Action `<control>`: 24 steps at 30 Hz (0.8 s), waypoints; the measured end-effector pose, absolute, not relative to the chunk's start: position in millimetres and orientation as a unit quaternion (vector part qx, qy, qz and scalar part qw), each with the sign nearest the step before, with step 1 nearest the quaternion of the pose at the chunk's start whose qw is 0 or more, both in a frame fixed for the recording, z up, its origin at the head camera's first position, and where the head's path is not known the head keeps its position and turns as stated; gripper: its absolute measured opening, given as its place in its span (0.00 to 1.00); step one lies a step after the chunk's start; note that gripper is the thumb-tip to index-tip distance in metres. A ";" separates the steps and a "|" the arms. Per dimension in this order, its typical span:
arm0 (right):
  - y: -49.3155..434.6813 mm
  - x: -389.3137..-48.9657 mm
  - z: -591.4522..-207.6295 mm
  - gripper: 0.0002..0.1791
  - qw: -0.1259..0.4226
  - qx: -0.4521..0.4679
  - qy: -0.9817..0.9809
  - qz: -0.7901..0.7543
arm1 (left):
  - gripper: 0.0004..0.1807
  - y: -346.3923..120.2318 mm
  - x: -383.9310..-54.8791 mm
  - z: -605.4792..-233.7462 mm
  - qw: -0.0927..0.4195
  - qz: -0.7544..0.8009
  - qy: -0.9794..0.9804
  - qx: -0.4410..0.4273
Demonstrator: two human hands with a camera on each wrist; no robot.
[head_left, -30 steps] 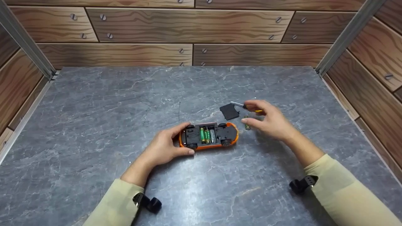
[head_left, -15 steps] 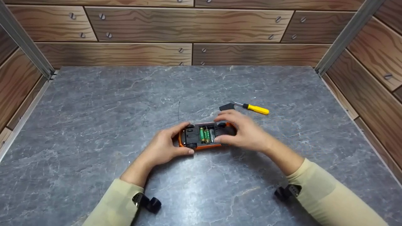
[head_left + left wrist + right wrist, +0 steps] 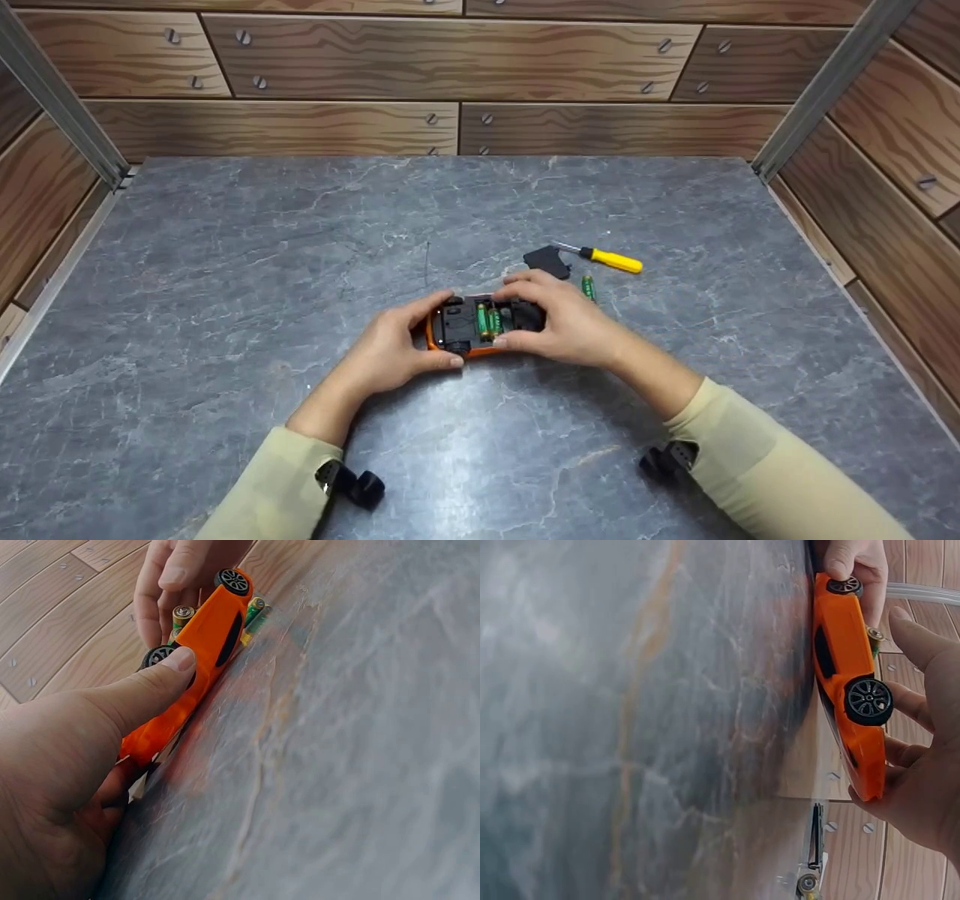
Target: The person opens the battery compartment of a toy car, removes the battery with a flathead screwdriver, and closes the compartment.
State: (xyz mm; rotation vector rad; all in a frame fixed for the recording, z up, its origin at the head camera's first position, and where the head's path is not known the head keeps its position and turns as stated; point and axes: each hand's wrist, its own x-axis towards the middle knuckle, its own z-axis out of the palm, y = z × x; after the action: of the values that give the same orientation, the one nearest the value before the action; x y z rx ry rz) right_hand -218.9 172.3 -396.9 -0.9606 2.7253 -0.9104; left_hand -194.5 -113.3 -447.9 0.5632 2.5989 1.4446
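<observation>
An orange toy car (image 3: 461,326) lies upside down on the table, its black underside up. My left hand (image 3: 390,349) grips its left end, the thumb on a wheel (image 3: 159,655) in the left wrist view. Green batteries (image 3: 482,321) sit in the open battery compartment; one battery end (image 3: 183,613) sticks up above the chassis. My right hand (image 3: 574,319) arches over the car's right end, fingertips at the compartment. In the right wrist view its thumb (image 3: 915,637) stands apart from the orange body (image 3: 847,645), with nothing pinched.
A loose green battery (image 3: 588,288) lies right of the car. Behind it are a black battery cover (image 3: 547,262) and a yellow-handled screwdriver (image 3: 616,261), whose tip meets the cover. A thin dark wire (image 3: 427,262) rises behind the car. Wood-patterned walls (image 3: 450,60) enclose the grey table.
My right hand has moved left from beside the loose battery and screwdriver to over the car's compartment, uncovering both. My left hand and the car have stayed in place.
</observation>
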 end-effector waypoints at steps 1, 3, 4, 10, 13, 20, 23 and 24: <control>172.0 -219.2 -397.5 0.33 0.058 -0.315 0.899 -0.298 | 0.53 -113.4 -194.8 -447.6 0.059 0.477 0.857 0.185; 171.4 -219.5 -398.1 0.33 0.062 -0.310 0.902 -0.294 | 0.53 -113.4 -195.3 -447.1 0.060 0.478 0.857 0.185; 171.0 -219.5 -398.3 0.33 0.064 -0.307 0.903 -0.293 | 0.54 -113.4 -195.5 -446.7 0.061 0.476 0.858 0.183; 170.0 -219.7 -400.4 0.33 0.066 -0.309 0.904 -0.287 | 0.54 -113.0 -195.4 -446.5 0.066 0.473 0.860 0.178; 169.8 -219.8 -401.6 0.33 0.067 -0.311 0.904 -0.285 | 0.54 -113.0 -195.3 -447.2 0.067 0.474 0.860 0.179; 168.3 -219.7 -403.7 0.32 0.069 -0.309 0.906 -0.280 | 0.54 -113.5 -194.8 -448.3 0.063 0.472 0.860 0.184; 167.9 -219.3 -404.1 0.31 0.069 -0.306 0.907 -0.279 | 0.54 -113.4 -194.5 -448.5 0.063 0.472 0.860 0.184; 167.8 -219.2 -404.2 0.31 0.069 -0.305 0.908 -0.279 | 0.54 -113.3 -194.4 -448.6 0.063 0.473 0.859 0.185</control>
State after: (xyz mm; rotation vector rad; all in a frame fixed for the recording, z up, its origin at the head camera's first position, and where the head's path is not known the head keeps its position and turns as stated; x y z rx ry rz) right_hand -219.2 167.8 -404.2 -0.9194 2.7325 -0.8406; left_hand -194.4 -113.3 -448.6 0.5576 2.5965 1.4303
